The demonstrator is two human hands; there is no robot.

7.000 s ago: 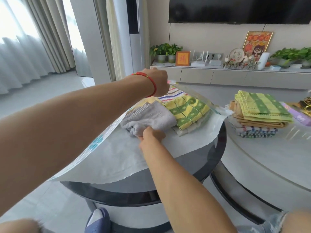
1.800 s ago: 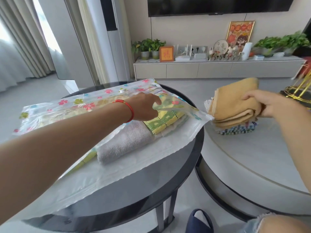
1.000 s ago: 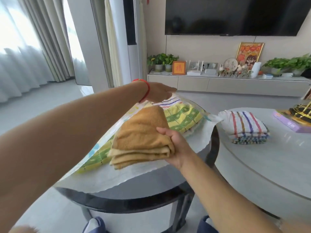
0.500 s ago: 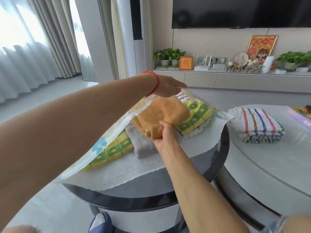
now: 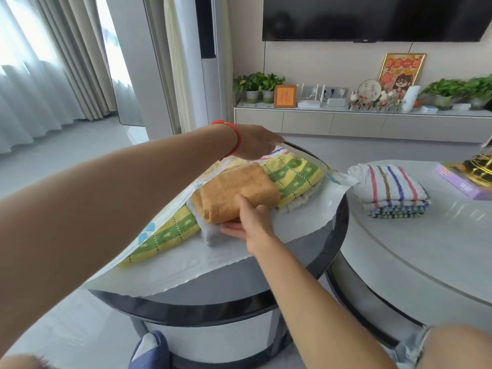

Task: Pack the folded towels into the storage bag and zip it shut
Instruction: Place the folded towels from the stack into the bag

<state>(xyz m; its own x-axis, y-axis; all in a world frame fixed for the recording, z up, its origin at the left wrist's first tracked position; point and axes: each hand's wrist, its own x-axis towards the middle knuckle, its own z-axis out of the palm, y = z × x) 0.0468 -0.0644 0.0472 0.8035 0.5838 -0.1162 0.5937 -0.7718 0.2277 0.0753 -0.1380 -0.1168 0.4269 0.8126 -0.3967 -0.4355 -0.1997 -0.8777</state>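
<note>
Head view: left hand (image 5: 255,145) lifting storage bag (image 5: 314,225) top flap, fingers flat; right hand (image 5: 247,219) clamped on orange towel (image 5: 231,194), half inside over grey towel (image 5: 210,231). Could snag and unfold against green checked towel (image 5: 292,174). Striped towels (image 5: 391,190) waiting right; bag mouth near table edge (image 5: 330,265).
</note>
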